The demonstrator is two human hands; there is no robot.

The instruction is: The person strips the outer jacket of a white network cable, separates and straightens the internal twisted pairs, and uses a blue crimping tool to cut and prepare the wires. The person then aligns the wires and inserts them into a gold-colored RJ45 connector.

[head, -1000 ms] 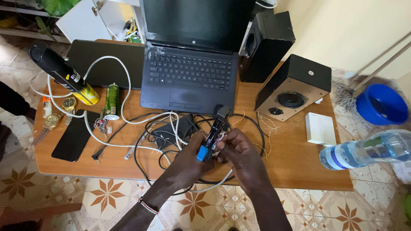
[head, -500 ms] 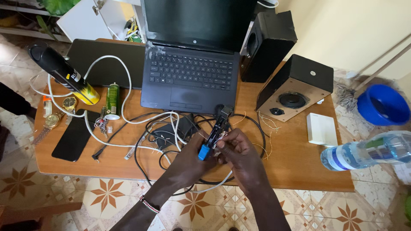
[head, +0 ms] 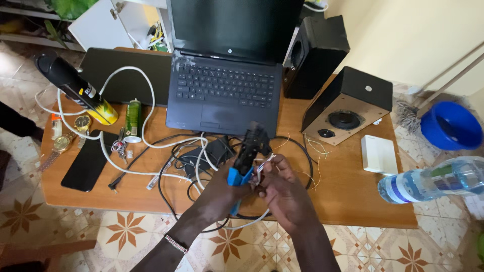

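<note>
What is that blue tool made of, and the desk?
The tool looks like dark metal at the head, with handles in smooth blue plastic, judging by the even, bright colour. The desk looks like wood or a wood-look board: orange-brown, with faint grain and a slight sheen.

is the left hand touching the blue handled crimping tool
Touching: the head view shows the left hand wrapped around the blue handled crimping tool, fingers closed on its handle.
</note>
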